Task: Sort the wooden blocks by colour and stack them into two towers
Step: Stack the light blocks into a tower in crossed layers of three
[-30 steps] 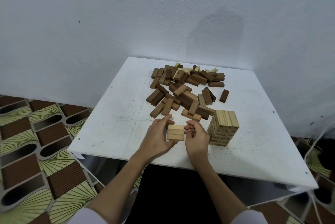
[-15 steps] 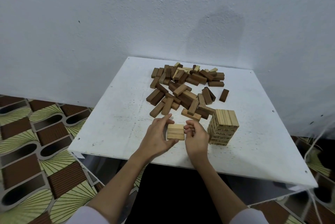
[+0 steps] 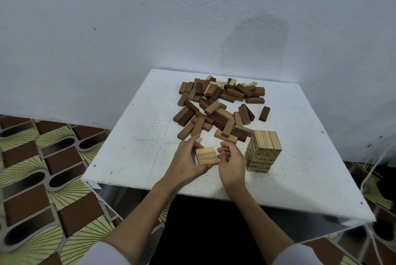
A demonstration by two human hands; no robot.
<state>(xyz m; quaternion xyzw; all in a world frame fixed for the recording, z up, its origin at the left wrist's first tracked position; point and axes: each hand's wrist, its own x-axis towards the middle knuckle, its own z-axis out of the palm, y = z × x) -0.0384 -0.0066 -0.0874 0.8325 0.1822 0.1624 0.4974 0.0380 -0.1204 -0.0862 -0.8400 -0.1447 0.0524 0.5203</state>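
two bare forearms in white sleeves (image 3: 100,253) reach forward from the bottom of the view over the near edge of a white table (image 3: 137,157). the left hand (image 3: 186,161) curves around the left side of a small flat row of three light blocks (image 3: 206,156) lying on the table, thumb at the near corner and forefinger stretched past the far corner. the right hand (image 3: 231,163) sits just right of the row, its fingers curled close to the row's right edge; whether they touch it cannot be told. the row lies between the two hands. just right of the right hand stands a light tower (image 3: 263,151), several layers high, upright. beyond the hands a loose pile of blocks (image 3: 218,108) spreads across the middle and far part of the table, mostly dark brown with some pale ones mixed in. one dark block (image 3: 264,113) lies apart at the pile's right. behind the table rises a white wall (image 3: 150,18). patterned floor tiles (image 3: 42,168) show at left.
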